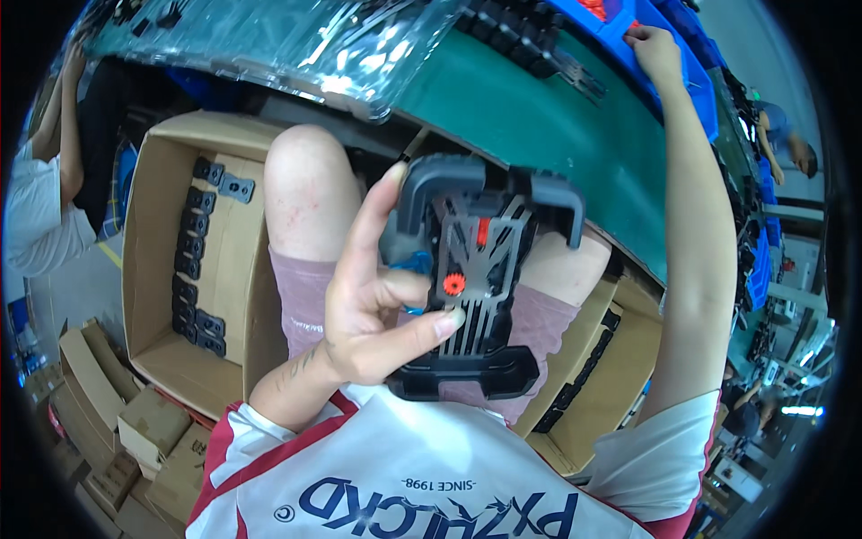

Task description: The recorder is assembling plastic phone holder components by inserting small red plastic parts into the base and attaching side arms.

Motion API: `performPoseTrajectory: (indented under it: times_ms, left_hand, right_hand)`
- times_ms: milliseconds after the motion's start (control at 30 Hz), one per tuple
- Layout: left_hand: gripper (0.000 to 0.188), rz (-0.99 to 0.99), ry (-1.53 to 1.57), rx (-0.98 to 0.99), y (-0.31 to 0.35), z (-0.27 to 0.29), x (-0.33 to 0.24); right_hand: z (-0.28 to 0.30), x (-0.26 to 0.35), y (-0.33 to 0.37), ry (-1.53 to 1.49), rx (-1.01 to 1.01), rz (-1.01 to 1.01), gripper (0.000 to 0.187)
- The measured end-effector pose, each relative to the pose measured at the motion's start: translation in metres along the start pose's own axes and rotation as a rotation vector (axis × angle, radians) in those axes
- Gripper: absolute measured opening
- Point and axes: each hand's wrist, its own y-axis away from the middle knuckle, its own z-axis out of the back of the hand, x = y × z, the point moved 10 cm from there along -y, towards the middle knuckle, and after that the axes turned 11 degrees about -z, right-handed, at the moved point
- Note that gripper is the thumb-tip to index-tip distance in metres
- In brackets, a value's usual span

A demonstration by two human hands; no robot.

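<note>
Head view: left fingers (420, 340) pinch holder (476, 296) — right fingers (637, 38), grip unclear, at blue bin (699, 99) — cartons (229, 269) flank knees (310, 162).

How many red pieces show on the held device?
2: a red gear by the left hand, and a red strip farther up the black device. Its back may hide others.

the holder (485, 286) is black and grey, its gear (454, 284) orange-red, the tabletop (539, 135) green.
</note>
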Motion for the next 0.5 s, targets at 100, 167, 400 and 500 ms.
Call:
performPoseTrajectory:
  times_ms: [100, 167, 400, 500]
  left_hand:
    - [0.094, 0.041, 0.102, -0.02, -0.003, 0.005, 0.001]
    - [0.095, 0.062, 0.168, -0.026, -0.004, 0.007, 0.001]
    - [0.097, 0.229, 0.086, -0.314, -0.006, 0.016, 0.009]
    - [0.097, 0.177, 0.074, -0.269, -0.01, 0.02, 0.006]
  right_hand:
    - [0.004, -0.006, 0.002, -0.017, -0.048, -0.035, 0.031]
    - [0.011, -0.01, 0.001, -0.031, -0.115, -0.083, 0.031]
    - [0.08, -0.009, 0.059, -0.473, -0.334, -0.251, 0.036]
    - [0.082, -0.003, 0.12, -0.97, -0.282, -0.296, 0.028]
